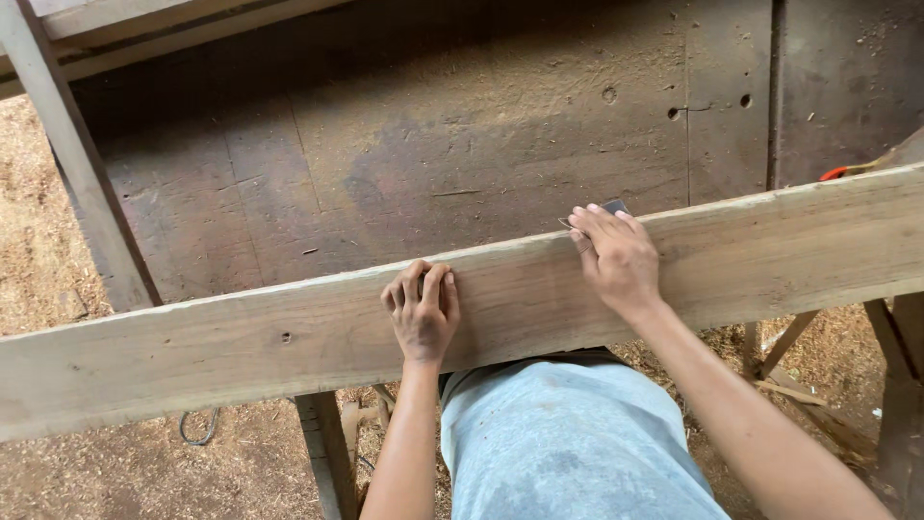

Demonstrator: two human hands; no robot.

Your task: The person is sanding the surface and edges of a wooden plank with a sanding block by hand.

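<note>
Workbench of dark, worn, dust-strewn wood (433,144) fills the upper view, with sawdust-covered ground (38,241) to the left. Across its near edge lies a long pale rough-sawn wooden plank (241,342), running from lower left to upper right, broad face up. Left hand (422,310) rests on the plank's face near its far edge, fingers curled under in a loose fist; whether it holds anything I cannot tell. Right hand (616,258) lies flat near the far edge, fingers extended and close together, pressing on a small dark flat piece with a thin metal blade (608,209) that pokes out beyond the fingertips; its kind is unclear. Judgement: good work here needs the plank pinned firmly by the left hand, steady even pressure, fingertips kept behind the blade.
</note>
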